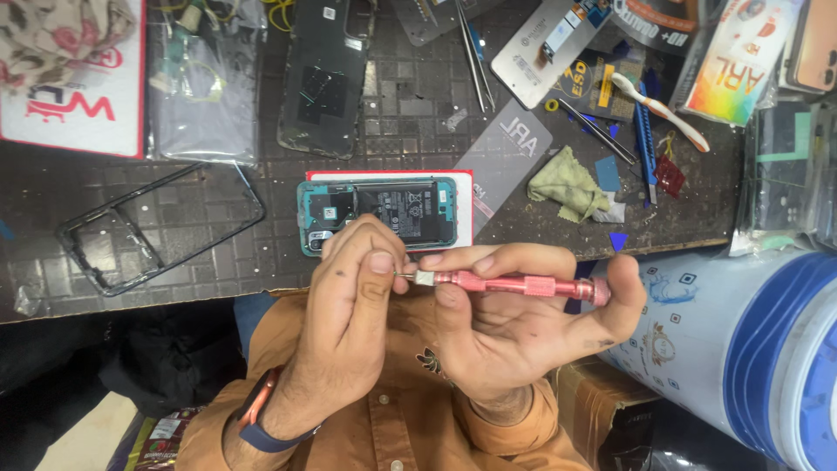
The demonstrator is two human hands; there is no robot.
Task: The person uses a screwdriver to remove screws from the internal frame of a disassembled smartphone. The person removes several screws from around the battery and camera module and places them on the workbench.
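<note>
Right hand grips pink screwdriver held level above the table edge, left hand pinching its tip, apparently seating a bit; next calls for steadying over opened phone.

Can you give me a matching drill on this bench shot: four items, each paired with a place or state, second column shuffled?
Items:
1. pink screwdriver
2. opened phone
3. toothbrush
4. empty phone frame

Places or states:
A. left part of the mat, nothing inside it
B. held across the right hand, tip pinched by the left hand
C. upper right, among the tools
D. back cover off, battery showing, just beyond the hands

Pairs: 1-B, 2-D, 3-C, 4-A
</note>
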